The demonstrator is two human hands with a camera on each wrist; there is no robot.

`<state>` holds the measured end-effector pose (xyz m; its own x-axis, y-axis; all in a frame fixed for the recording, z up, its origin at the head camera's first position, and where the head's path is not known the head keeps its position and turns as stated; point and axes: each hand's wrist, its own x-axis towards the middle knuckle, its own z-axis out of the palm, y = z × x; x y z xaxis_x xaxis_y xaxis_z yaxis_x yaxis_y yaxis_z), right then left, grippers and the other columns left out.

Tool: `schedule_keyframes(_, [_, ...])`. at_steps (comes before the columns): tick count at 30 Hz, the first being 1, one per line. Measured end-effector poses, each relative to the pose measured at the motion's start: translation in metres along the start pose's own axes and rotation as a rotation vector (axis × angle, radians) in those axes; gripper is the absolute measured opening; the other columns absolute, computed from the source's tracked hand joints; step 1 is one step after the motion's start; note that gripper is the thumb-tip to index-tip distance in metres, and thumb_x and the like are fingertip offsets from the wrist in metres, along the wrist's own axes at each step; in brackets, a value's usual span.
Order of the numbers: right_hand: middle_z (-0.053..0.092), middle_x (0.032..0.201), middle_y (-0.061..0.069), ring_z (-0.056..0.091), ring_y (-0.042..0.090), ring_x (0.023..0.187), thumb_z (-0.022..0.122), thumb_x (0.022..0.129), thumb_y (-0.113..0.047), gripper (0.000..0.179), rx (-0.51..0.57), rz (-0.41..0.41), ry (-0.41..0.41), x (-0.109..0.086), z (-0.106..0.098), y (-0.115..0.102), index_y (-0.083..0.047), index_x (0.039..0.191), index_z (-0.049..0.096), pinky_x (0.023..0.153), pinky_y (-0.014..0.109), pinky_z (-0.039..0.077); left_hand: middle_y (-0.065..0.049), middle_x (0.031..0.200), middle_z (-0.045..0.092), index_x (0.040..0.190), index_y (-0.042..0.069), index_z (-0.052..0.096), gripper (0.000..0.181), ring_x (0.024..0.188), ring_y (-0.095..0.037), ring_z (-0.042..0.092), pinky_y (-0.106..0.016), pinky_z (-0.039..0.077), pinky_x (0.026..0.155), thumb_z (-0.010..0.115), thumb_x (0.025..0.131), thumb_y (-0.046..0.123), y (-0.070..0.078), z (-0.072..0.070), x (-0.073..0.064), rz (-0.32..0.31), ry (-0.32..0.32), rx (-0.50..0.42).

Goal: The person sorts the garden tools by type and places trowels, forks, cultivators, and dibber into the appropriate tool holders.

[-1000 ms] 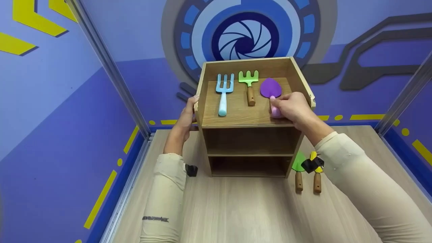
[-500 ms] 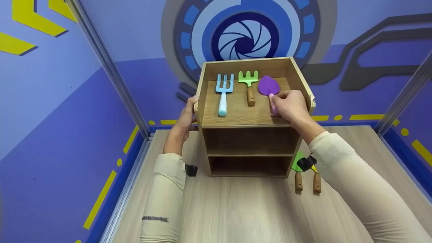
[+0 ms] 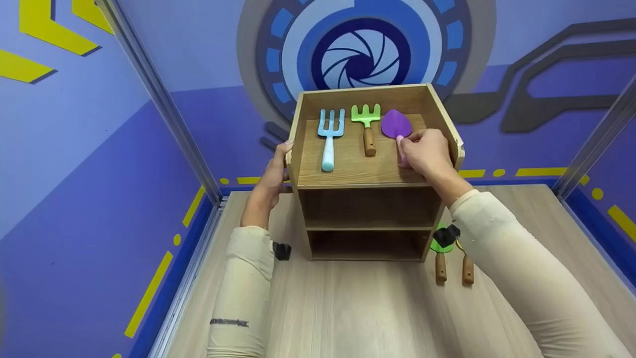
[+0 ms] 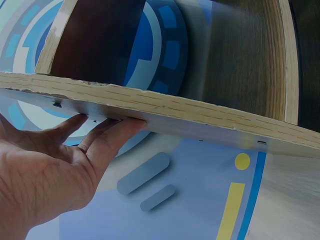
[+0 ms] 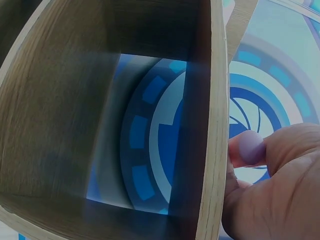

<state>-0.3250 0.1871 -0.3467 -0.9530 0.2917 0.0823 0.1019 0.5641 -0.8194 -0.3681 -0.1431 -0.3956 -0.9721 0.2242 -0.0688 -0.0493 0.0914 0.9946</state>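
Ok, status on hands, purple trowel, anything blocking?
Right hand pinches purple trowel by handle. Left hand against shelf unit. Trowel beside green fork; nothing visibly blocking.

Head view bright; soft glare on tabletop point(image 3: 348, 318); lower compartments point(image 3: 367, 208) shadowed; wrist views dimmer, right hazy.

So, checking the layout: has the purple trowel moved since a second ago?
Yes: the purple trowel has shifted slightly toward the back panel of the wooden shelf.

Gap between fork point(image 3: 328, 146) and rake point(image 3: 368, 139); room on top shelf point(image 3: 350, 174) in front of rake. Right panel point(image 3: 434, 117) close beside right hand point(image 3: 428, 151) at trowel point(image 3: 396, 124). Middle bay point(image 3: 367, 209) open at front, back perhaps partly open.
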Motion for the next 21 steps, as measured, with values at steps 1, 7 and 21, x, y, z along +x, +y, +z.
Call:
schedule_keyframes(1, [0.077, 0.108, 0.019, 0.074, 0.009, 0.076, 0.063, 0.104, -0.034, 0.04, -0.014, 0.0, 0.008, 0.0004, 0.0002, -0.0001, 0.001, 0.118, 0.077, 0.066, 0.02, 0.051, -0.015, 0.151, 0.049, 0.163, 0.029, 0.04, 0.084, 0.129, -0.035, 0.061, -0.049, 0.053, 0.096, 0.041, 0.092, 0.075, 0.0001, 0.0, 0.0, 0.002, -0.001, -0.001])
schedule_keyframes(7, [0.074, 0.107, 0.015, 0.068, 0.022, 0.095, 0.063, 0.103, -0.036, 0.04, -0.05, 0.007, 0.022, 0.0014, 0.0017, -0.0001, -0.001, 0.115, 0.078, 0.072, 0.026, 0.05, -0.015, 0.15, 0.05, 0.163, 0.027, 0.04, 0.084, 0.13, -0.035, 0.061, -0.049, 0.054, 0.094, 0.041, 0.093, 0.074, 0.0005, 0.0001, -0.0006, 0.017, -0.004, 0.003])
schedule_keyframes(21, [0.073, 0.088, 0.007, 0.07, 0.007, 0.059, 0.062, 0.104, -0.038, 0.04, -0.014, -0.013, 0.003, 0.0004, 0.0015, 0.0026, -0.002, 0.115, 0.076, 0.057, 0.025, 0.052, -0.016, 0.151, 0.049, 0.162, 0.023, 0.041, 0.091, 0.129, -0.035, 0.061, -0.051, 0.054, 0.096, 0.043, 0.089, 0.077, 0.001, 0.0011, 0.0009, -0.01, 0.016, 0.005])
